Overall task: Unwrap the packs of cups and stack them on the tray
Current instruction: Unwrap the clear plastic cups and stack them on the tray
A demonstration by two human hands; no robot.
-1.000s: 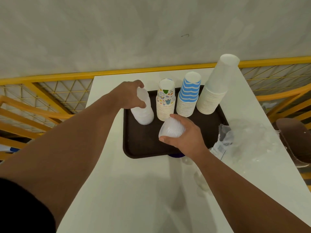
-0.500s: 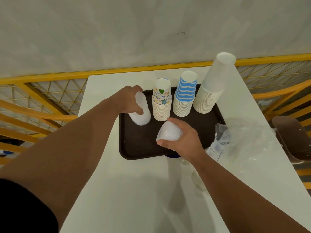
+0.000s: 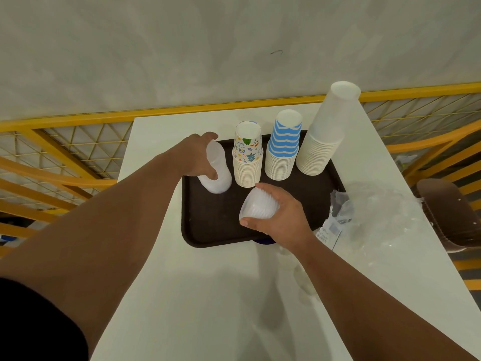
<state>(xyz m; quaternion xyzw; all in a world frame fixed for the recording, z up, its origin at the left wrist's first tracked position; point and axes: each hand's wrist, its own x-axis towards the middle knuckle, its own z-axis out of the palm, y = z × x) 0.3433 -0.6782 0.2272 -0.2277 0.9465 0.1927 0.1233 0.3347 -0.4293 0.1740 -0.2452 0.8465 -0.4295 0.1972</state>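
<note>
Both hands still grip their clear cup stacks (image 3: 218, 173) unmoved.

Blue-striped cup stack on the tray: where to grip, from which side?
Grip the blue-striped stack low on its ribbed rims, probably from the front. The patterned stack and white stack crowd both sides, and the tapered top cups could lift off alone.

Single head-worn wide-angle view, looking forward and down, close over both hands; tray (image 3: 208, 230) beneath hands.
</note>
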